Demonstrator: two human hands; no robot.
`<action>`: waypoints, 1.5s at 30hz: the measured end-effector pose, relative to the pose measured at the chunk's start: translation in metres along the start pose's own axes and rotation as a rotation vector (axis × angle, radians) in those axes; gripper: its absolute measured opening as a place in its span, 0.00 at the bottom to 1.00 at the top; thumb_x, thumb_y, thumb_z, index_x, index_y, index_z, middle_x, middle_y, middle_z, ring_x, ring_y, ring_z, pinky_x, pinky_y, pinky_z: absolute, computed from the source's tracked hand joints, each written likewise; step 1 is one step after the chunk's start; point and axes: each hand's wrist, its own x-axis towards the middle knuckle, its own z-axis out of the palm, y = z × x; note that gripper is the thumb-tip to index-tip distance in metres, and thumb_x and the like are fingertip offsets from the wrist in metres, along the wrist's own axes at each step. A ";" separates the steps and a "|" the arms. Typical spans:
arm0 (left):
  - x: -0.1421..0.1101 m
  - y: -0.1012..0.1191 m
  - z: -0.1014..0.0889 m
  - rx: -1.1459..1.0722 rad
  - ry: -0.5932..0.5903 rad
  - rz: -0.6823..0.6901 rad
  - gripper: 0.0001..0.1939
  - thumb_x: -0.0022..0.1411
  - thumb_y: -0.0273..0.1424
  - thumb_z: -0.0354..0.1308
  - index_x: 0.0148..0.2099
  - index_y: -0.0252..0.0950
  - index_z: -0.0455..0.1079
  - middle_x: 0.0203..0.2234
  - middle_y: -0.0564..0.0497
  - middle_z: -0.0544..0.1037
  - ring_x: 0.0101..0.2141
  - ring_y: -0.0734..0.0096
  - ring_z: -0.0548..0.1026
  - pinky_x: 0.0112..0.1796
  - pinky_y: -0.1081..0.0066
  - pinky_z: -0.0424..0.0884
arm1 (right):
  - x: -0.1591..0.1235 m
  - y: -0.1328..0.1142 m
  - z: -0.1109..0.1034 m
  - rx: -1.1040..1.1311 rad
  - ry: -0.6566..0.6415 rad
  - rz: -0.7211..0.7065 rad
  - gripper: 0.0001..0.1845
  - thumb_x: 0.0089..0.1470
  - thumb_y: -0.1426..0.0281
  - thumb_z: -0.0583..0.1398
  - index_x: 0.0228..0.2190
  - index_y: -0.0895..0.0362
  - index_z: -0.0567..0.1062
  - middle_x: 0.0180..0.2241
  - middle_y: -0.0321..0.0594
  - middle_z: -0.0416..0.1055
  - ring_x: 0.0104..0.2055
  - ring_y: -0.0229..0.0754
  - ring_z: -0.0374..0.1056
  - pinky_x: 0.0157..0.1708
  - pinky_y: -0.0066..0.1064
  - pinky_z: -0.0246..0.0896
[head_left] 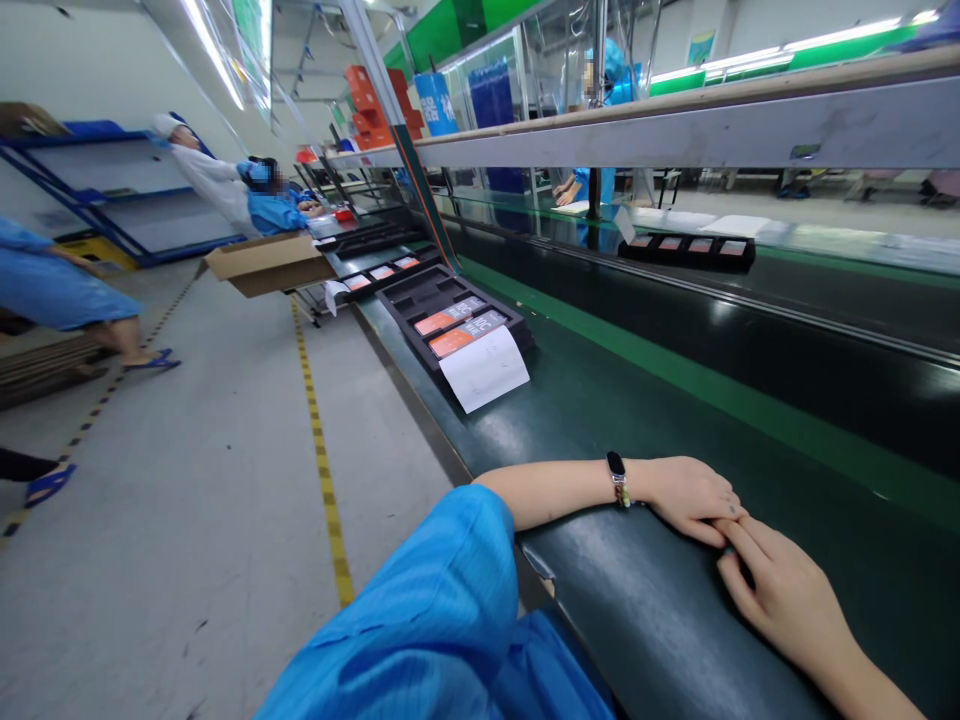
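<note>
My left hand (690, 495), with a dark-faced watch (616, 466) and a beaded bracelet (622, 492) at the wrist, lies on the dark green bench top (645, 600). Its fingers are closed and meet the fingers of my right hand (791, 590), which comes in from the lower right. The fingers of both hands press together, and no object shows between them; some fingertips are hidden. Farther up the bench, apart from my hands, is a black tray (401, 300) holding orange-and-grey boxes (450, 315). A white sheet (486, 370) hangs from its near end.
More black trays (367, 283) line the bench beyond. An open cardboard carton (262, 262) stands at its left edge. Across a dark conveyor belt (675, 300) sits another filled tray (686, 250). A slanted post (420, 185) rises beside the bench. Several people in work clothes are around.
</note>
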 end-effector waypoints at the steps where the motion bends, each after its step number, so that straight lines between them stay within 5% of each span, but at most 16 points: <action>1: 0.000 0.000 0.000 0.004 -0.008 -0.006 0.18 0.71 0.41 0.54 0.48 0.29 0.73 0.44 0.40 0.80 0.47 0.56 0.76 0.49 0.61 0.71 | 0.000 0.000 0.000 0.003 -0.002 0.002 0.15 0.70 0.68 0.50 0.43 0.63 0.75 0.41 0.50 0.74 0.37 0.47 0.72 0.36 0.36 0.67; 45: 0.001 0.000 -0.001 0.010 -0.021 -0.013 0.18 0.72 0.40 0.53 0.49 0.28 0.73 0.45 0.39 0.80 0.46 0.57 0.77 0.48 0.60 0.71 | -0.002 0.001 0.002 0.018 -0.019 0.009 0.15 0.71 0.68 0.50 0.44 0.63 0.73 0.40 0.48 0.72 0.37 0.46 0.69 0.38 0.36 0.65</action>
